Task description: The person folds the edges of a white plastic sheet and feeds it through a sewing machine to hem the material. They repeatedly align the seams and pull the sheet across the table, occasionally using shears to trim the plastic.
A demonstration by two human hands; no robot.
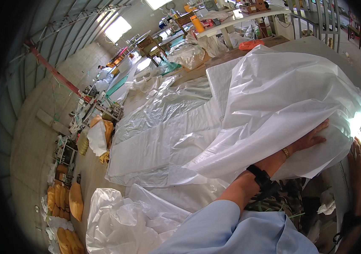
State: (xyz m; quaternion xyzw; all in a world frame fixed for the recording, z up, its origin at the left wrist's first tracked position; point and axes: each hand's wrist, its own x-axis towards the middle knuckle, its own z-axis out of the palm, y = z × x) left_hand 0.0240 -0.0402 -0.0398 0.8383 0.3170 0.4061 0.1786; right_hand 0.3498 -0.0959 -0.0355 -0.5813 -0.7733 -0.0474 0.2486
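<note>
Sheet (273,101) stretching forward-left from beneath spread left hand (306,142), with right hand (357,154) near its right edge, grip unclear.

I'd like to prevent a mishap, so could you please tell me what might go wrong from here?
The sheet is bunched in loose folds under the left hand, so it could slip or crease unevenly.
The right hand is close to the bright lamp, whose glare might hide details near the fingers.
The black wristband sits near the sheet's edge and could perhaps snag it.
</note>
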